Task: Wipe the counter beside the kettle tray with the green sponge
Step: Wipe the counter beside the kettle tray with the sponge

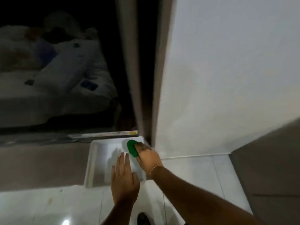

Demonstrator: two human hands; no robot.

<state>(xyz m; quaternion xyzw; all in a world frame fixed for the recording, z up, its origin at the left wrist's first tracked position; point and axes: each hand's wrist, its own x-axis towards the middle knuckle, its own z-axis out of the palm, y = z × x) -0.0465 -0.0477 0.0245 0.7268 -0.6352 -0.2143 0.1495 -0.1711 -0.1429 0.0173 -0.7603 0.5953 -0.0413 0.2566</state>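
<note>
My right hand (pixel 148 157) grips the green sponge (pixel 132 148) and presses it against the far right part of a white tray (pixel 92 161), close to its back corner. My left hand (pixel 124 179) hovers flat over the tray's near right edge, fingers apart and pointing away from me, holding nothing. Its shadow falls on the tray's floor. No kettle is in view. The frame is blurred.
A white wall (pixel 227 78) rises right of the tray, with a grey door frame (pixel 128 70) beside it. Glossy white tiles (pixel 194 172) lie around the tray. A dark room with a bed (pixel 53 88) shows at the left. A grey panel (pixel 266 159) stands at the right.
</note>
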